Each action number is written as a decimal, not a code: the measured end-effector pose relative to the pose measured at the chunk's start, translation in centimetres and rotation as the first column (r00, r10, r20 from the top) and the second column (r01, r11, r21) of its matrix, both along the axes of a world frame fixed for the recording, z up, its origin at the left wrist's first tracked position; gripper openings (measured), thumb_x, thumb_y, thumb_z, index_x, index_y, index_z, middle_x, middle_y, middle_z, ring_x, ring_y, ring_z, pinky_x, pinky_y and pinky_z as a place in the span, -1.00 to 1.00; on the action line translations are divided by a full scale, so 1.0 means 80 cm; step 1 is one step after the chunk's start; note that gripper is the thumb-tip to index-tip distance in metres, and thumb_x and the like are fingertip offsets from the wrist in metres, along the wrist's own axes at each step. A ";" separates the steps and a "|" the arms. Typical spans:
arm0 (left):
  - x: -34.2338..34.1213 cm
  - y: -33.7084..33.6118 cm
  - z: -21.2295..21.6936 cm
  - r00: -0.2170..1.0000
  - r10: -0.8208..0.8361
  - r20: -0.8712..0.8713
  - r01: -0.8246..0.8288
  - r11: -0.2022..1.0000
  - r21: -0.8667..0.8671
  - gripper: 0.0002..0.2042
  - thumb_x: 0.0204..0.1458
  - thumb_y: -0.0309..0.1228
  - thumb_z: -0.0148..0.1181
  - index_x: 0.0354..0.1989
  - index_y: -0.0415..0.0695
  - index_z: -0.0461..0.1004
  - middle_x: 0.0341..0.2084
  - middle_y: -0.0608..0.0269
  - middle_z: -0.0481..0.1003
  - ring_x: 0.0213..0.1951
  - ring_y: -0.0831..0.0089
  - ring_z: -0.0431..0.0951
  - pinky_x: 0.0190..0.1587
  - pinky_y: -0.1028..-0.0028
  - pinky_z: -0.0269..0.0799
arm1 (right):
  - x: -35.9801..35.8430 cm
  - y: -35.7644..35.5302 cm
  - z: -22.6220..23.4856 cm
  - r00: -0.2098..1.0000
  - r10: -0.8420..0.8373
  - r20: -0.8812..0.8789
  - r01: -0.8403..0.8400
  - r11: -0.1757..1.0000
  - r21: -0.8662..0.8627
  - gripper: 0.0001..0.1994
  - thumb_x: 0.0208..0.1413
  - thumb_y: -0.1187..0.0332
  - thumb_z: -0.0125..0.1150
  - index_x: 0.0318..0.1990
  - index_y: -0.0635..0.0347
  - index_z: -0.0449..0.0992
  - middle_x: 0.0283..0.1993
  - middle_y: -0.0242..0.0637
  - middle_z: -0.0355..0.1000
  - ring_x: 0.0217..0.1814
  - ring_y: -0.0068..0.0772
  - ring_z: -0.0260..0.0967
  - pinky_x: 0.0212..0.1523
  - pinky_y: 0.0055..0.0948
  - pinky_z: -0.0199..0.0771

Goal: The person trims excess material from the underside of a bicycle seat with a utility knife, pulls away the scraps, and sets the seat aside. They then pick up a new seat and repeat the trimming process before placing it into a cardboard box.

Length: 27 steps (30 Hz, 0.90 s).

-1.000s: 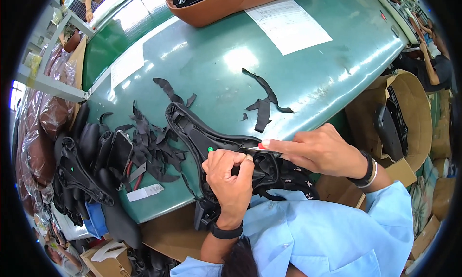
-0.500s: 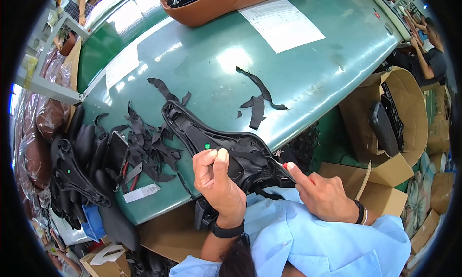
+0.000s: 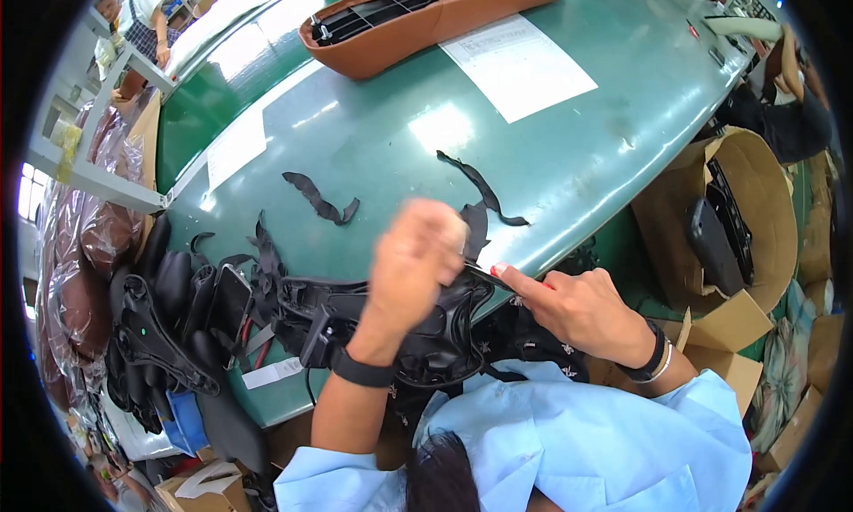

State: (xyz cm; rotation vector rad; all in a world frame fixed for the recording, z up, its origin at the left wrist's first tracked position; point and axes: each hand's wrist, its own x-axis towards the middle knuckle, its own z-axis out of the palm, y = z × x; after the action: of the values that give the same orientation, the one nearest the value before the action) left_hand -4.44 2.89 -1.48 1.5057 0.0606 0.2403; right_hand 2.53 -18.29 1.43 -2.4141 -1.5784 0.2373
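Note:
A black bicycle saddle (image 3: 444,348) lies underside up across the table edge in front of me, partly hidden by my left arm. Above its middle my left hand (image 3: 413,263) is raised and smeared by motion; I cannot make out what its fingers hold. My right hand (image 3: 591,315) is closed round a slim red-handled tool (image 3: 495,271), whose pointed metal end reaches the saddle's right rim. The kind of tool is not clear. Black offcut strips (image 3: 320,201) lie beyond the saddle, and another curled strip (image 3: 484,188) rests to the right.
Finished-looking black saddles (image 3: 164,343) pile up at the left beside a phone-like slab (image 3: 229,300) and a white tag (image 3: 272,372). Brown padded parts (image 3: 382,54) and a paper sheet (image 3: 520,68) occupy the far table. A cardboard box (image 3: 662,205) stands right. Another person (image 3: 147,23) is far left.
The saddle has turned and shifted nearer to me, its narrow end swinging left and down. My left hand has moved up. The tool stays in my right hand at the rim.

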 end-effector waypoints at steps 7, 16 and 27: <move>0.001 0.085 0.020 0.836 0.481 0.266 -0.299 0.803 -0.515 -0.91 0.26 -0.38 0.02 -0.29 -0.07 0.38 -0.54 0.47 0.33 -0.60 0.76 0.26 -0.57 0.72 0.14 | -0.029 -0.013 0.009 0.992 -0.116 -0.060 0.112 0.992 -0.061 -0.38 0.04 0.39 0.22 0.32 -0.12 0.24 -0.62 -0.38 0.25 -0.68 -0.30 0.25 -0.69 -0.29 0.08; -0.049 0.046 0.001 0.924 0.310 -0.226 -0.012 0.612 0.791 -0.66 0.06 -0.23 0.25 -0.15 -0.28 0.50 -0.29 -0.03 0.56 -0.23 0.17 0.56 -0.13 0.34 0.43 | 0.012 0.008 -0.001 0.991 -0.133 -0.027 0.132 0.990 -0.047 -0.51 0.07 0.38 0.21 0.21 -0.13 0.39 -0.56 -0.36 0.38 -0.59 -0.23 0.38 -0.60 -0.29 0.27; -0.096 0.030 0.021 0.834 0.352 -0.424 -0.163 0.892 0.420 -0.49 0.01 -0.36 0.31 0.10 -0.35 0.31 -0.13 0.05 0.51 -0.13 0.36 0.52 0.00 0.42 0.41 | -0.020 0.020 -0.076 0.574 -0.027 -0.818 0.518 0.786 0.338 -0.36 0.20 0.40 0.14 0.39 0.12 0.00 0.38 -0.03 0.14 0.23 -0.05 0.35 0.15 -0.31 0.36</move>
State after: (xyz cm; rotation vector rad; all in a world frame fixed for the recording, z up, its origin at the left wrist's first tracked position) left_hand -12.13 5.30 0.23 1.9085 0.6729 0.0815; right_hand 0.90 -16.66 -4.64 -1.6628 -0.6778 0.5884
